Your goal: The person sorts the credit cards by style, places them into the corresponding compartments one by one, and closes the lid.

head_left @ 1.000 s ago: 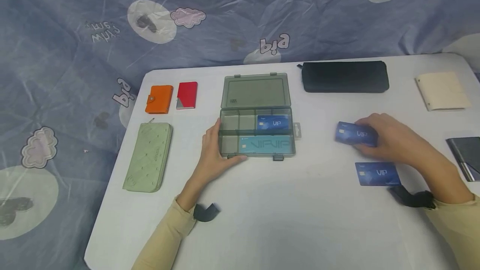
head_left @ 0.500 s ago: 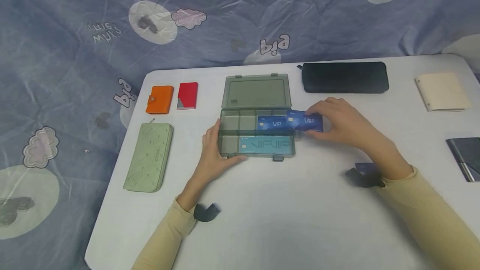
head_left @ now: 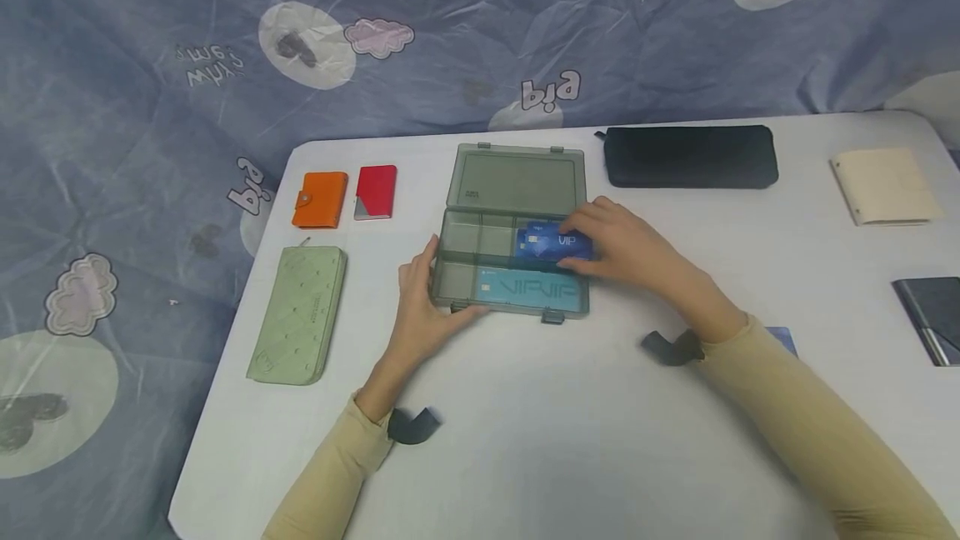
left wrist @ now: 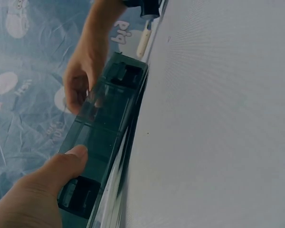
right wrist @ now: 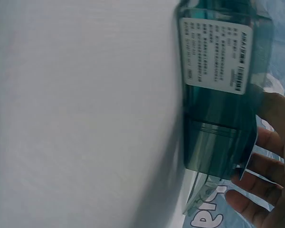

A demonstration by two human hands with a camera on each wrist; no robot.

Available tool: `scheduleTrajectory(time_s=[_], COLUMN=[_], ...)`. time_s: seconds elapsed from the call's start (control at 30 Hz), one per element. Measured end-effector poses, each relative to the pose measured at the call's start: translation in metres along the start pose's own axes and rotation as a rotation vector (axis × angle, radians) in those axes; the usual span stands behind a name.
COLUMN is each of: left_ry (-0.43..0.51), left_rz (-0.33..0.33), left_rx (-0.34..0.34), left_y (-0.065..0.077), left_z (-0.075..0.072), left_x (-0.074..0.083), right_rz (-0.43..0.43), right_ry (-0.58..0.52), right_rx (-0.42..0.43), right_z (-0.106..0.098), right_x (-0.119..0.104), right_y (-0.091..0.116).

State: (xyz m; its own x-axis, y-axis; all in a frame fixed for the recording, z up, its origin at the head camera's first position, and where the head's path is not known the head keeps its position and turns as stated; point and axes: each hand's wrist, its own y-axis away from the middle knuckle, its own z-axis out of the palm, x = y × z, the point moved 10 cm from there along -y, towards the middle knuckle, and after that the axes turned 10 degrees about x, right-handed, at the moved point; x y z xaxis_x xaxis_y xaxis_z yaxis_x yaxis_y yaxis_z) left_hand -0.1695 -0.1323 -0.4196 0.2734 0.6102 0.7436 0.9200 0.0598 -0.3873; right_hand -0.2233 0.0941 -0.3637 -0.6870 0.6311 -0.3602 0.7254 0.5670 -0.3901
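Note:
A translucent grey-green plastic storage box (head_left: 457, 280) lies with its lid (head_left: 517, 177) folded back. My left hand (head_left: 420, 307) grips its left end, thumb (left wrist: 69, 164) on the front wall. My right hand (head_left: 626, 244) pinches a dark blue VIP card (head_left: 551, 250) at its right end, in the back right compartment. Another blue card shows slightly at its left edge, mostly covered. Behind the front wall lies a light blue card (head_left: 517, 288) with VIP lettering. In the right wrist view, my fingers are at the box's end, beside its white label (right wrist: 216, 54).
Another blue card (head_left: 782, 338) lies mostly hidden under my right sleeve. An orange card holder (head_left: 320, 200), a red booklet (head_left: 377, 190) and a green wallet (head_left: 298, 315) lie left. A black pouch (head_left: 690, 157), a cream binder (head_left: 885, 186) and a black holder (head_left: 930, 315) lie right.
My right hand has carried the blue card left from the table's right side into the box's back right compartment. The box has turned slightly in my left hand.

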Motion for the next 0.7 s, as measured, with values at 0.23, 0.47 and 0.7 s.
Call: scheduleTrajectory(time_s=[0.23, 0.47, 0.7], left_ry=[0.020, 0.028, 0.015], left_rz=[0.044, 0.038, 0.037], left_rx=[0.041, 0.042, 0.040], left_y=[-0.002, -0.001, -0.001], left_z=[-0.005, -0.005, -0.004], left_x=[0.005, 0.003, 0.002], right_rz=[-0.073, -0.090, -0.053], right_ry=[0.008, 0.064, 0.057], right_rx=[0.066, 0.072, 0.021], right_z=[0.000, 0.003, 0.006], right_x=[-0.009, -0.012, -0.004], right_y=[-0.004, -0.006, 0.003])
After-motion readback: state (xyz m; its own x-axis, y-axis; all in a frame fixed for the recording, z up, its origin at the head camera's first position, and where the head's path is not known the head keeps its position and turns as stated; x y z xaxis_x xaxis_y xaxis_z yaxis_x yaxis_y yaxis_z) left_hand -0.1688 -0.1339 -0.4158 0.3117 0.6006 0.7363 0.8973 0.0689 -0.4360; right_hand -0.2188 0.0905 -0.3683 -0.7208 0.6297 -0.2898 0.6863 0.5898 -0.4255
